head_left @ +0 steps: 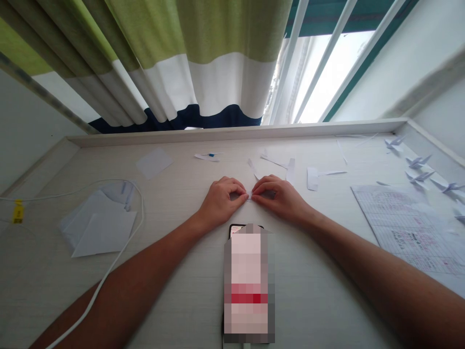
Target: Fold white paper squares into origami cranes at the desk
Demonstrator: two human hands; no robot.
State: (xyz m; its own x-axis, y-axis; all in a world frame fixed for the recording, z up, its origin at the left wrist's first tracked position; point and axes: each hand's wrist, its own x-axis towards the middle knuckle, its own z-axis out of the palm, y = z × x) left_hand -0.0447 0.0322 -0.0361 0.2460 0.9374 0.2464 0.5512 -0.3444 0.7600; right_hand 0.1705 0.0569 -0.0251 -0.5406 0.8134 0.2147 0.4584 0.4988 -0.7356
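My left hand (222,198) and my right hand (279,195) meet at the middle of the pale desk (189,252), knuckles up. Both pinch a small white piece of paper (250,196) between their fingertips, pressed against the desk. Most of the paper is hidden under the fingers, so its shape is unclear. A phone (249,281) lies flat just in front of my hands, its screen blurred out.
A stack of white paper squares (101,224) and a white cable (119,252) lie at the left. Paper strips (312,177) are scattered behind my hands. Several folded paper cranes (421,175) and a printed sheet (410,232) sit at the right. A curtain (189,63) hangs behind the desk.
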